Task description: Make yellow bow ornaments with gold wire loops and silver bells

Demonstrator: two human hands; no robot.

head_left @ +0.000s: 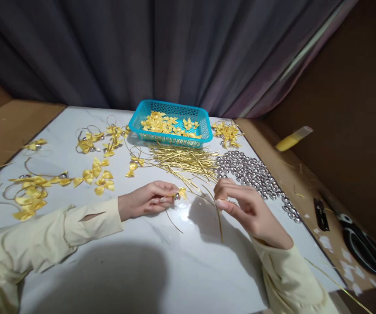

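Note:
My left hand [150,199] pinches a yellow ribbon bow [182,192] with a silver bead [176,196] at its middle. From the bow a thin gold cord [196,195] runs rightward to my right hand [240,205], whose thumb and fingers are closed on it. A loose end of cord hangs below the left fingertips. Beneath the right fingers another gold cord [220,222] slants down; whether they grip that one too, I cannot tell. Just behind the hands lies a pile of cut gold cords [184,161]. Shiny silver beads [250,172] spread beyond my right hand.
A blue basket [136,124] holds loose yellow bows at the back. Finished-looking bows with cord loops [31,196] lie on the left, and more bows [227,133] sit right of the basket. Scissors [361,244], a black tool [320,213] and a yellow tube [294,138] are far right.

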